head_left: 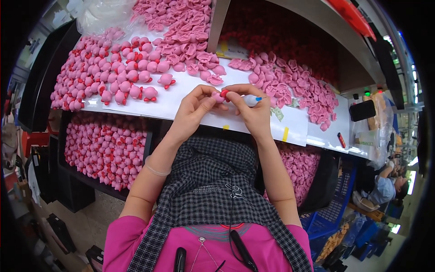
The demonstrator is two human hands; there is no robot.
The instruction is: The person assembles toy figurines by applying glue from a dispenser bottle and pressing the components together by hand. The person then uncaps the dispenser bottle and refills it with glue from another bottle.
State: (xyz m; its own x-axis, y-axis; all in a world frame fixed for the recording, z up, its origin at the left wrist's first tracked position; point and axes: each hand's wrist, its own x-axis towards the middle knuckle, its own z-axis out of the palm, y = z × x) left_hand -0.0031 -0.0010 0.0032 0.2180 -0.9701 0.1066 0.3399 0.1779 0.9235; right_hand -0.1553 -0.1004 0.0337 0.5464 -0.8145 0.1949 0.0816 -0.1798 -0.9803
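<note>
Currently, left hand [194,111]: fingers pinched narrowly on a small pink piece [217,97], largely covered by your own grip. Right hand [253,113]: thumb and finger holding a small red piece [224,93] at the pink one; your fingertips hide whether the two are joined. Same hand: pale bottle [250,100], blue-tipped, its body partly concealed by your fingers. Left of your left hand: pink-and-red pieces [120,97] spread over the tabletop [326,139]. Right of your right hand: pink shells [283,95], overlapping, uncountable. Beyond your right hand: red items [281,34] in shadow, shapes indistinct. Below your right hand: more shells [299,167], partly hidden by your forearm.
</note>
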